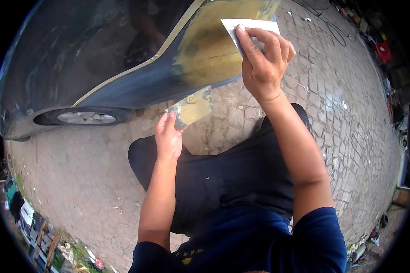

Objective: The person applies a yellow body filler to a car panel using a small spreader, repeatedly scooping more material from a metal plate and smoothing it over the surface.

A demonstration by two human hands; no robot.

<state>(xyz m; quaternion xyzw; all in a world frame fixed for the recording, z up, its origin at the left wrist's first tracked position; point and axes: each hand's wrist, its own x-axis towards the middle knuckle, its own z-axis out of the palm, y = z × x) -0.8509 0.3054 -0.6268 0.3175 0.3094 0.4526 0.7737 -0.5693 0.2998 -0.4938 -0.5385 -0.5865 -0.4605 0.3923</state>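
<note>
Pinched between the thumb and fingers of my left hand (169, 136) is a flat plate (199, 110) smeared with yellowish-tan body filler. A small lump of filler (191, 98) sits on its far edge. My right hand (266, 63) is raised higher and closed on a thin, pale putty spreader (255, 22). The spreader is up against or just in front of the car's corner panel (209, 50), which carries a broad coat of tan filler with darker patches. Whether the spreader's edge touches the panel, I cannot tell.
A dark car body (100, 41) fills the upper left, with its wheel (86, 117) near the ground. Yellowish masking tape (136, 67) follows the panel's border. Grey paving (351, 150) surrounds my knees. Scattered items line both far sides, including a red object (384, 52).
</note>
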